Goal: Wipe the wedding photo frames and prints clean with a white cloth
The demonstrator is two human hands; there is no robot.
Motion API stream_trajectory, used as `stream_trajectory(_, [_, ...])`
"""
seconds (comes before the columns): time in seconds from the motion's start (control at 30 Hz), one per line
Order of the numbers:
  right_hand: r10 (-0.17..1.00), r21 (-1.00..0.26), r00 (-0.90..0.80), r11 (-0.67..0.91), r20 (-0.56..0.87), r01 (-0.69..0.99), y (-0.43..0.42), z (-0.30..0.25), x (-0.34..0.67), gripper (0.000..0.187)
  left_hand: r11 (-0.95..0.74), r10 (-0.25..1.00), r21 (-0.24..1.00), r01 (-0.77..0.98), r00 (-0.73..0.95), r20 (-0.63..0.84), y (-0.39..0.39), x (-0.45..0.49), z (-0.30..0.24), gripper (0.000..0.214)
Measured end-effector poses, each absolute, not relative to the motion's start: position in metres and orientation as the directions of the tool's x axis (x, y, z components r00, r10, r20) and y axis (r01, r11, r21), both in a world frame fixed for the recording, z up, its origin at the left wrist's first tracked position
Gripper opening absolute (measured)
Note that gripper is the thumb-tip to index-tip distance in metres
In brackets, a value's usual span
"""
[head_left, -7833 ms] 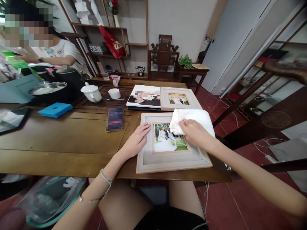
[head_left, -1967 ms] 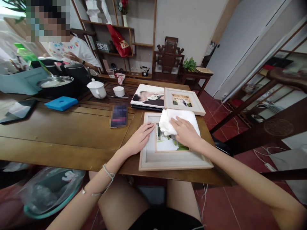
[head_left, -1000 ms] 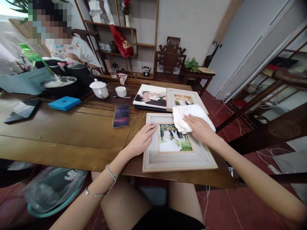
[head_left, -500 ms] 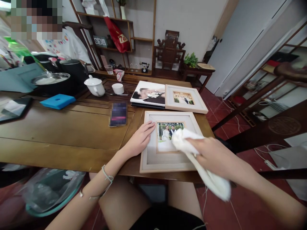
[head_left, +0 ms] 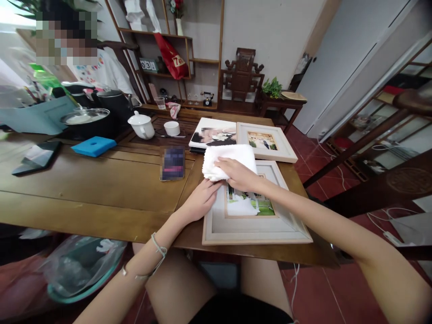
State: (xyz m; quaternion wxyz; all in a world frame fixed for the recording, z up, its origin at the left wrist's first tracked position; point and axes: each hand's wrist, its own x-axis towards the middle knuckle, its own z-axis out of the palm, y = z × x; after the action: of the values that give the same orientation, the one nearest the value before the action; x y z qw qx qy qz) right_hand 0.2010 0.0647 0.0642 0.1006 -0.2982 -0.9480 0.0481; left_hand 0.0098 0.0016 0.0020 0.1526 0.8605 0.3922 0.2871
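Observation:
A pale wooden photo frame holding a wedding picture lies flat at the near edge of the wooden table. My left hand rests flat on the frame's left border, fingers stretched out. My right hand presses a folded white cloth onto the frame's upper left corner, its fingers lying over the cloth.
A second framed photo and a photo album lie just behind. A phone, blue sponge, white teapot, cup and dark tablet sit on the table. Another person sits at far left. A plastic-lined bin stands below.
My right hand lifted the cloth off toward the near right half a second ago, then brought it back down on the frame's upper left corner. My left hand stayed put.

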Motion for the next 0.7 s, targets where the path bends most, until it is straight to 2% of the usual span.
stream_trajectory(0.2, [0.614,-0.133,-0.781,0.788,0.111,0.601,0.048,0.069,0.225,0.055,-0.668,0.742,0.509,0.543,0.537,0.401,0.001,0.011,0.006,0.047])
stream_trajectory(0.37, [0.778,0.014,-0.628,0.627,0.023,0.778,0.023,0.080,0.270,0.050,-0.671,0.737,0.537,0.512,0.543,0.403,0.003,0.007,0.000,0.051])
stream_trajectory(0.5, [0.865,0.082,-0.501,0.497,0.034,0.864,0.009,0.087,0.288,0.044,-0.658,0.748,0.539,0.525,0.540,0.387,0.002,0.007,0.001,0.049])
stream_trajectory(0.6, [0.878,0.100,-0.477,0.472,0.039,0.876,0.004,0.084,0.278,0.044,-0.641,0.763,0.551,0.534,0.519,0.384,0.000,0.009,0.002,0.049])
stream_trajectory(0.7, [0.850,0.089,-0.526,0.522,0.031,0.848,0.000,0.076,0.253,0.052,-0.634,0.770,0.569,0.524,0.501,0.396,0.000,0.009,0.001,0.049])
